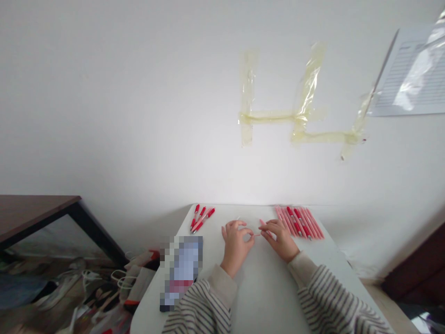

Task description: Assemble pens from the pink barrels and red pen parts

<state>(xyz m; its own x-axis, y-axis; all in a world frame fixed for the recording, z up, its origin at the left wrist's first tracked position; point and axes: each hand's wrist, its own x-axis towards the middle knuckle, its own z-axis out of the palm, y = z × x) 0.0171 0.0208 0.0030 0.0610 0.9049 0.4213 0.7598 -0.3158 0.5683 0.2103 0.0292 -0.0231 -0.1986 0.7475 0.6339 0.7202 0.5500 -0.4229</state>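
Both hands meet over the middle of a small white table. My left hand is curled, its fingertips pinching a thin pale part that I cannot make out. My right hand is closed on a pink pen piece whose thin tip points toward the left hand. Three red and white pens lie together at the table's far left. A row of several pink and red pens lies at the far right, just beyond my right hand.
A blurred-out flat object lies on the table's left side. A dark wooden table stands at left above floor clutter with bags and cables. The white wall behind carries yellowed tape strips and a paper sheet.
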